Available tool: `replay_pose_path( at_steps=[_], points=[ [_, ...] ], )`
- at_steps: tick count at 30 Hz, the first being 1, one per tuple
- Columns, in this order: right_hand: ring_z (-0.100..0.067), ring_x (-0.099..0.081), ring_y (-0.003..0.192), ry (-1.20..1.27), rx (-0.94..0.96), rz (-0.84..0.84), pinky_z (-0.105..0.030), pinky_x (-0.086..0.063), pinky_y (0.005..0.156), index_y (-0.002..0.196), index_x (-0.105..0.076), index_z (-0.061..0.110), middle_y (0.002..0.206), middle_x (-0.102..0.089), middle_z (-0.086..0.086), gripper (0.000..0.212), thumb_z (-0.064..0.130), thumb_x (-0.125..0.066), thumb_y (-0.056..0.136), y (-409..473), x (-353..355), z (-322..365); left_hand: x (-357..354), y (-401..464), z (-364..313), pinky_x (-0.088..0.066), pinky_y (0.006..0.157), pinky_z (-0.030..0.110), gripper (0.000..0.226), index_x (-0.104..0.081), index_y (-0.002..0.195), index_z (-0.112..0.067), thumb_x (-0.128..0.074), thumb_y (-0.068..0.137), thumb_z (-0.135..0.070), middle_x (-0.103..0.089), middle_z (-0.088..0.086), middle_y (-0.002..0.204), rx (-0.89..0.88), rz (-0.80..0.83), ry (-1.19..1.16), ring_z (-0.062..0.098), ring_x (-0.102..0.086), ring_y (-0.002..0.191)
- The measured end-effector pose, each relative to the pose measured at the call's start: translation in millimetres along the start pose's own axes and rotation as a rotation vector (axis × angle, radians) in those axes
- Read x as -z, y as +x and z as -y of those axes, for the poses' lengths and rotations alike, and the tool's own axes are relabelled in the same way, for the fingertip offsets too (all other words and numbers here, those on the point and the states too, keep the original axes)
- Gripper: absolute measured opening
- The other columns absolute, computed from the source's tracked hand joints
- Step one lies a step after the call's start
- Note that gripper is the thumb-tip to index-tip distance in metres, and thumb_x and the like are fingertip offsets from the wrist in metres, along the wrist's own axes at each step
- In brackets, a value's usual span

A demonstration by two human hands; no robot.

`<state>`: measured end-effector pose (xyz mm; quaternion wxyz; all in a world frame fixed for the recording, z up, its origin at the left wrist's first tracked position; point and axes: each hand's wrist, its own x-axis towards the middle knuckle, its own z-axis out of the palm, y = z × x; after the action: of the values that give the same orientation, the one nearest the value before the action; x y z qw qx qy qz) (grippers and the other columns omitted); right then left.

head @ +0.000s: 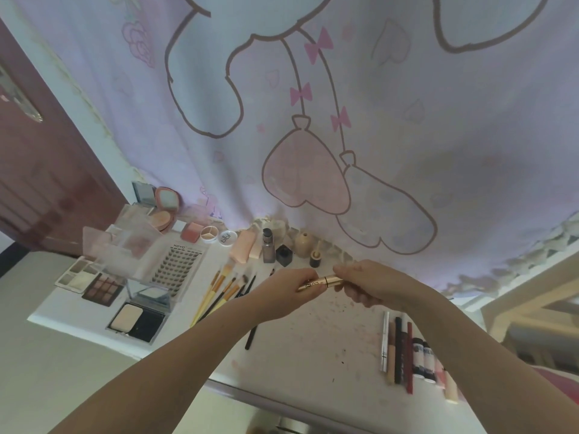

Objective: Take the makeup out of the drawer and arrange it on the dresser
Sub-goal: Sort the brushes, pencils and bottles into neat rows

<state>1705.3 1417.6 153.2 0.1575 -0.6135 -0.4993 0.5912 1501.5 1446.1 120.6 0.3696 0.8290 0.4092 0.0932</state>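
Both hands hold one slim gold tube (319, 282) above the middle of the white dresser top (313, 339). My left hand (282, 296) pinches its left end and my right hand (372, 285) grips its right end. Makeup lies arranged across the dresser: palettes (103, 288) and a compact (138, 321) at the left, a lash tray (177, 266), several brushes (219, 292), small bottles (269, 245) at the back, and a row of pencils and tubes (404, 349) at the right. The drawer is out of view.
A pink and lilac cartoon curtain (313, 120) hangs right behind the dresser. A dark red door (40, 170) stands at the left. A cream piece of furniture (532, 302) sits at the right. The dresser's front edge runs below my forearms.
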Motion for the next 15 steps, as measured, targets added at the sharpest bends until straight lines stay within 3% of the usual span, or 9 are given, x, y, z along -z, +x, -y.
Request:
replay_pose_path(
  at_steps=[3, 5, 8, 12, 15],
  points=[
    [-0.005, -0.060, 0.063, 0.067, 0.074, 0.037, -0.018, -0.048, 0.056, 0.094, -0.062, 0.020, 0.073, -0.064, 0.003, 0.013, 0.032, -0.057, 0.092, -0.1, 5.9, -1.0, 0.5, 0.5, 1.3, -0.030, 0.049, 0.019, 0.029, -0.052, 0.084, -0.021, -0.043, 0.094, -0.047, -0.044, -0.009, 0.061, 0.022, -0.002, -0.019, 0.003, -0.036, 0.049],
    [-0.008, -0.063, 0.063, 0.093, 0.025, 0.063, -0.019, -0.049, 0.055, 0.096, -0.063, 0.022, 0.075, -0.068, 0.004, 0.024, 0.044, -0.056, 0.090, -1.5, 6.4, -0.1, 2.0, 0.1, 0.6, -0.030, 0.048, 0.017, 0.027, -0.052, 0.083, -0.024, -0.043, 0.095, -0.047, -0.044, -0.010, 0.060, 0.022, 0.000, -0.025, 0.002, -0.037, 0.047],
    [-0.006, -0.049, 0.045, -0.001, -0.050, 0.019, -0.017, -0.040, 0.044, 0.089, -0.063, 0.015, 0.059, -0.059, 0.003, 0.047, 0.056, -0.041, 0.092, 0.8, 3.2, 0.1, 3.7, 0.3, -2.4, -0.032, 0.046, 0.014, 0.021, -0.050, 0.083, -0.030, -0.042, 0.095, -0.047, -0.046, -0.010, 0.061, 0.000, 0.009, 0.000, 0.001, -0.039, 0.048],
    [-0.003, -0.059, 0.060, 0.047, 0.051, 0.086, -0.018, -0.047, 0.055, 0.097, -0.062, 0.021, 0.072, -0.064, 0.005, 0.016, 0.035, -0.056, 0.093, -0.5, 11.6, -2.7, 4.0, -0.1, -3.5, -0.032, 0.050, 0.019, 0.022, -0.048, 0.078, -0.032, -0.043, 0.095, -0.046, -0.045, -0.009, 0.061, 0.007, 0.006, -0.012, 0.003, -0.037, 0.048],
    [-0.009, -0.059, 0.057, 0.053, -0.019, 0.103, -0.019, -0.049, 0.054, 0.098, -0.065, 0.018, 0.066, -0.065, 0.003, 0.035, 0.050, -0.052, 0.091, -3.3, 11.3, -1.0, 4.7, -0.1, -4.3, -0.031, 0.050, 0.019, 0.022, -0.047, 0.076, -0.035, -0.044, 0.094, -0.046, -0.044, -0.010, 0.060, -0.010, -0.009, -0.020, 0.002, -0.038, 0.047]
  ],
)
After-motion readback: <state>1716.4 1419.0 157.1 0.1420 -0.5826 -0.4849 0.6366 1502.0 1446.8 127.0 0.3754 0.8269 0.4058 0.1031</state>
